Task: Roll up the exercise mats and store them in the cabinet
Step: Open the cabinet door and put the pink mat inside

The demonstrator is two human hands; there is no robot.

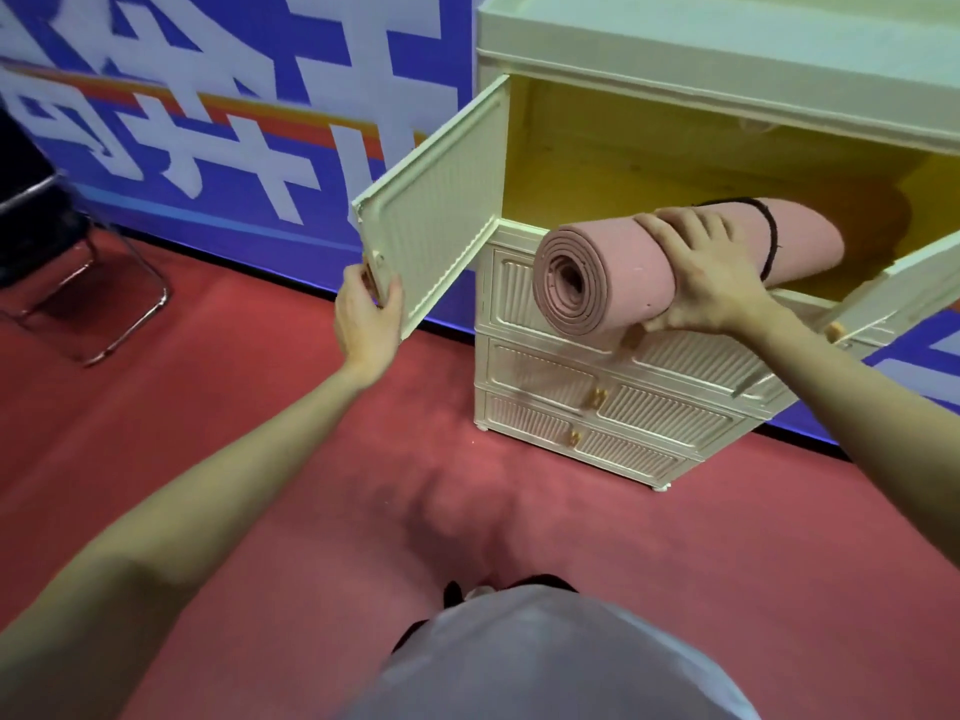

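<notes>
Right hand wraps the rolled pink foam exercise mat near its middle, fingers curled over the top, thumb under; mat lies roughly level, spiral end facing the camera and sticking out past the front edge, far end already inside the open top compartment of the cream plastic cabinet with ribbed panels; thin black elastic band loops around the mat toward the far end; compartment interior is yellow; left hand grips the lower outer edge of the cream left door, fingers curled around the edge by a small tan handle, door swung wide open toward the camera; right door also open, only partly in view at the right edge; below the open compartment, closed ribbed drawer fronts with small tan handles; cabinet stands on red carpet floor against a blue wall banner with large white characters and an orange-red stripe; metal-framed chair at far left, partly cut off; person's pale shirt fills bottom centre; both forearms bare
</notes>
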